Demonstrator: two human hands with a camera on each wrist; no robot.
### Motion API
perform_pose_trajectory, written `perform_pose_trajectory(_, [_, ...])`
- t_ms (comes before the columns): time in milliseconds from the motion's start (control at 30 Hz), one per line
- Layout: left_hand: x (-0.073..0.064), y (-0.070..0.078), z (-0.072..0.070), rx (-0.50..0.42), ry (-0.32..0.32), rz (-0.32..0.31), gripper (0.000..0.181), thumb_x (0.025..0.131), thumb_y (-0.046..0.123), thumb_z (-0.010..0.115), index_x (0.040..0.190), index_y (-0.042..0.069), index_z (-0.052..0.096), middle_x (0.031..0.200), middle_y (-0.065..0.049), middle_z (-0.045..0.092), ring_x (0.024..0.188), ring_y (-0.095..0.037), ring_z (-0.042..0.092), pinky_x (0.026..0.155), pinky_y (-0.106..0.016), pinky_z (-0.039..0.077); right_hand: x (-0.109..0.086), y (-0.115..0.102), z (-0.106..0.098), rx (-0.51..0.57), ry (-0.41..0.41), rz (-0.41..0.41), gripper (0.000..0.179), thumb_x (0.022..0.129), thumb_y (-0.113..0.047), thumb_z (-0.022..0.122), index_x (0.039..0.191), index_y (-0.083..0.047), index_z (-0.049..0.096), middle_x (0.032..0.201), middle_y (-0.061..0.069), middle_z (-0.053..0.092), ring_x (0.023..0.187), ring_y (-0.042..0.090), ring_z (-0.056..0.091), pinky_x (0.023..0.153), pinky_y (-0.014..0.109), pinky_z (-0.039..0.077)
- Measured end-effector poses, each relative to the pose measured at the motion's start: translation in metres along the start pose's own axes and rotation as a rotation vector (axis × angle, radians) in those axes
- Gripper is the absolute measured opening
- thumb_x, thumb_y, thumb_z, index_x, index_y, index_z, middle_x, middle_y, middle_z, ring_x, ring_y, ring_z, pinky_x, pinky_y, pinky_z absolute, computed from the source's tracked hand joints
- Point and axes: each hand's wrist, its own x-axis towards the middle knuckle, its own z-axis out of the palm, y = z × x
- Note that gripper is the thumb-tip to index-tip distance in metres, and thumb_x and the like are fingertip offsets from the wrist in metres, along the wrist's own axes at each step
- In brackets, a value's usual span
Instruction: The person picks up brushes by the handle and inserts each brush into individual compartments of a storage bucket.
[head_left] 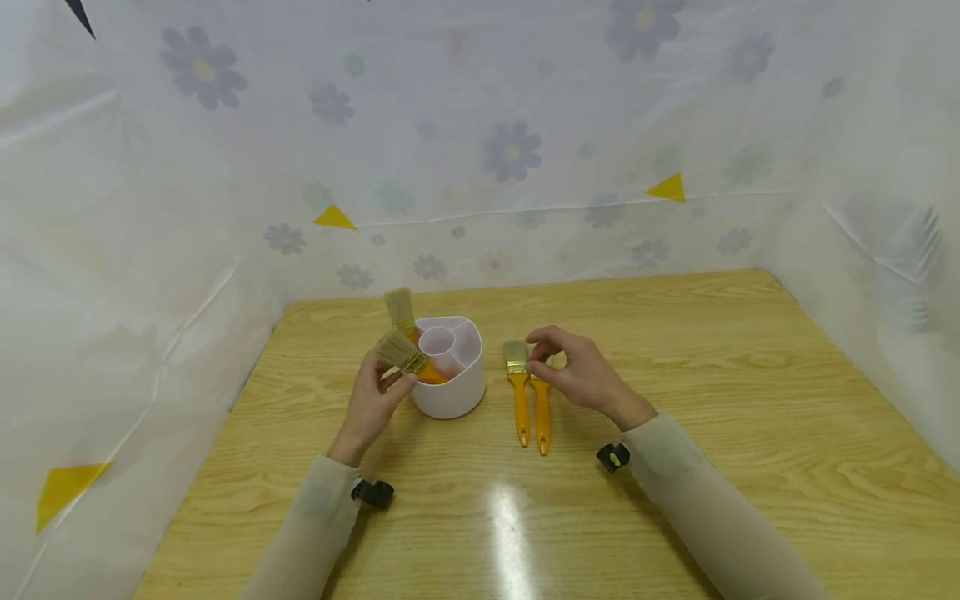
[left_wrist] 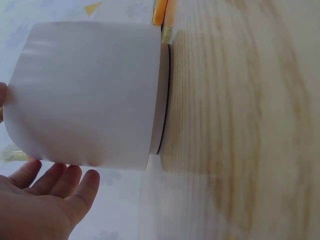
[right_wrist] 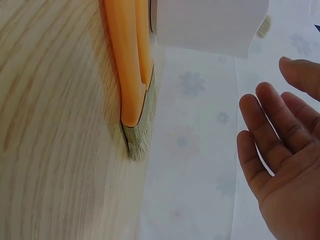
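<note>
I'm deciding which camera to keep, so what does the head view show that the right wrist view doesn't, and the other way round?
Only the head view shows the left hand and the inside of the white container. Only the right wrist view shows the palm of the right hand clearly. Both share that hand, the container's outer wall, the two brushes lying on the wooden table, and the flowered sheet behind.

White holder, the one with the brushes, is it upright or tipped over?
Upright: the head view shows the white holder standing on the table, open compartments facing up.
</note>
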Motion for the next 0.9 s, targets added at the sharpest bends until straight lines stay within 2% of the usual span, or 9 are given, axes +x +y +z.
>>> perform_pose_trajectory(300, [0.001,0.002,-0.001,0.029,-0.017,0.023,0.048,0.091,-0.004,0.057,0.133,-0.011,0.035,0.136,-0.027,0.038,0.125,-0.039,0.040,0.105,-0.059,0.032,-0.001,0.006,-0.001,0.003,-0.001,0.018,0.030,0.091,-0.017,0.067,0.119,-0.012,0.059,0.092,-0.005,0.065,0.084,0.012,0.060,0.073,0.046,0.052])
perform_pose_trajectory(533, [0.001,0.001,-0.001,0.038,-0.014,0.024,0.049,0.089,-0.005,0.059,0.133,-0.009,0.039,0.131,-0.026,0.044,0.120,-0.036,0.044,0.103,-0.055,0.036,-0.002,0.013,-0.001,-0.045,-0.028,0.072,0.030,0.091,-0.018,0.068,0.118,-0.012,0.059,0.091,-0.005,0.065,0.080,0.010,0.059,0.073,0.035,0.050])
perform_pose_trajectory(700, [0.001,0.000,-0.001,0.047,-0.019,-0.001,0.050,0.089,-0.002,0.061,0.134,-0.008,0.039,0.131,-0.025,0.045,0.122,-0.037,0.044,0.104,-0.055,0.036,-0.001,0.017,-0.001,-0.060,-0.073,0.122,0.029,0.090,-0.017,0.068,0.117,-0.010,0.060,0.091,-0.003,0.064,0.080,0.011,0.059,0.073,0.034,0.050])
perform_pose_trajectory(900, [0.001,-0.001,-0.002,0.053,-0.014,-0.008,0.051,0.089,0.001,0.063,0.134,-0.006,0.039,0.132,-0.022,0.044,0.123,-0.037,0.043,0.104,-0.057,0.035,-0.001,0.021,-0.001,-0.080,-0.123,0.172,0.035,0.089,-0.018,0.069,0.120,-0.004,0.059,0.090,-0.001,0.063,0.077,0.013,0.058,0.066,0.032,0.051])
